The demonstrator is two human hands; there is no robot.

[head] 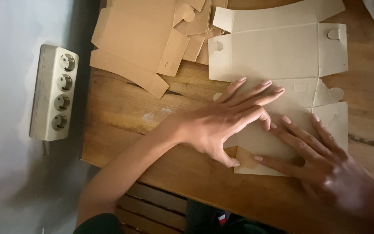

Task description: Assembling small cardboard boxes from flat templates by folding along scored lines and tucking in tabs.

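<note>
Hands [221,125] [325,169] press flat cardboard blank [278,56]; stack [139,39] beside.

Left hand [221,125] and right hand [321,160] are both bare: no gloves, no rings, no watch or bracelet on the wrists. Fingers are long and slim, w/ nails trimmed neat and a bit glossy. Left forearm is uncovered up to approx. the elbow, where a dark sleeve [98,223] begins. Right forearm is blurred.
</note>
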